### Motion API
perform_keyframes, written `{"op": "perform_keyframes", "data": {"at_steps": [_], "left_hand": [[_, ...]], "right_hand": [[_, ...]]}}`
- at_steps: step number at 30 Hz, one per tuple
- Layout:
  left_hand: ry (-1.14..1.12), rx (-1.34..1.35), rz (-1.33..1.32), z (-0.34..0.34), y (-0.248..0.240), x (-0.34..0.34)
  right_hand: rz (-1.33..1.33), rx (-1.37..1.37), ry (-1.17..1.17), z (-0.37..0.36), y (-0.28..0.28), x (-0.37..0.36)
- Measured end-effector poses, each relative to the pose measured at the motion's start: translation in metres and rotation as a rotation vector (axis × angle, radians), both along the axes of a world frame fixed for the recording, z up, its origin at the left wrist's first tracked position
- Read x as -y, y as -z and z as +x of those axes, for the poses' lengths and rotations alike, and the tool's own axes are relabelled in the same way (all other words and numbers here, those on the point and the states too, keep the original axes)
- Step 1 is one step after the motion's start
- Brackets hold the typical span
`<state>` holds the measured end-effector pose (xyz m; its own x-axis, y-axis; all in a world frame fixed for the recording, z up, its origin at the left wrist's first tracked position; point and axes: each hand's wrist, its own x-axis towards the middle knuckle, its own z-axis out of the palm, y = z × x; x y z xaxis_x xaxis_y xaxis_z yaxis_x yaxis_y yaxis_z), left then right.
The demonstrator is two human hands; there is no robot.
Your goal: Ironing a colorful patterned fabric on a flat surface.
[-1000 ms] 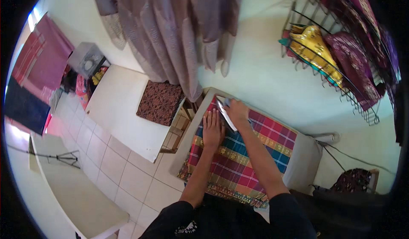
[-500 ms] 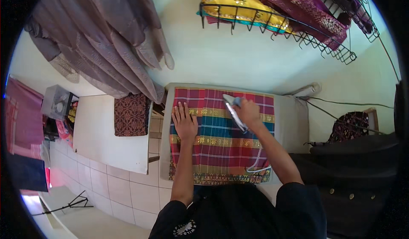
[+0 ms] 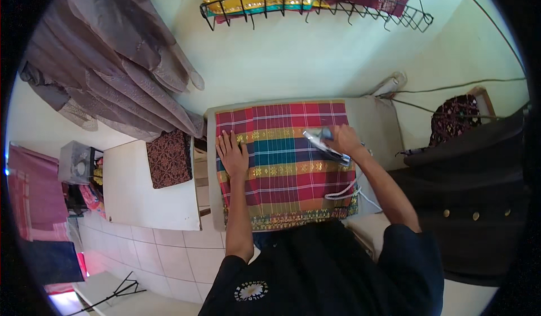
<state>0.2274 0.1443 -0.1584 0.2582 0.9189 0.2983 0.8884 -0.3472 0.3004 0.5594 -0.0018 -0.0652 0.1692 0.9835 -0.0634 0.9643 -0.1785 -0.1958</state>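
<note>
A plaid cloth [image 3: 276,180] in red, maroon, teal and gold lies spread over a grey padded ironing surface [image 3: 375,130]. My left hand [image 3: 233,152] rests flat on the cloth's left side, fingers spread. On the right part, my right hand [image 3: 345,140] is closed round the handle of a clothes iron [image 3: 327,147], whose tip points to the upper left. Whether the whole soleplate touches the cloth cannot be made out. The iron's pale cord [image 3: 341,195] loops over the cloth's lower right corner, beneath my right forearm.
Left stands a white table [image 3: 132,203] with a folded brown patterned cloth [image 3: 169,159]. Grey-mauve garments [image 3: 112,51] hang at the upper left. A black wire rack [image 3: 315,6] holding folded fabrics is on the wall. A dark buttoned garment [image 3: 468,197] hangs close on the right.
The iron in my right hand has moved a little down and right across the cloth and turned slightly flatter. My left hand stays flat on the cloth. The whole view has shifted.
</note>
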Motion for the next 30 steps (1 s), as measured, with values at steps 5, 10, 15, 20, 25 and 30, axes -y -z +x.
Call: {"op": "perform_keyframes", "data": {"at_steps": [5, 10, 15, 20, 25, 30], "left_hand": [[0.211, 0.172, -0.034, -0.008, -0.013, 0.023], [0.406, 0.021, -0.145, -0.018, -0.023, 0.107], [0.343, 0.033, -0.196, -0.048, -0.03, 0.136], [0.29, 0.046, -0.168, -0.062, -0.034, 0.152], [0.277, -0.025, -0.121, -0.064, -0.027, 0.159], [0.272, -0.02, -0.137, -0.063, -0.029, 0.161]], "right_hand": [[-0.21, 0.066, -0.316, -0.019, -0.027, 0.032], [0.052, 0.03, -0.055, -0.029, -0.013, 0.028], [-0.056, 0.037, -0.683, -0.029, -0.016, 0.052], [0.071, 0.131, -0.291, -0.041, -0.011, 0.042], [0.047, 0.041, -0.747, -0.058, -0.015, 0.06], [0.012, -0.005, -0.39, -0.097, -0.007, 0.065]]}}
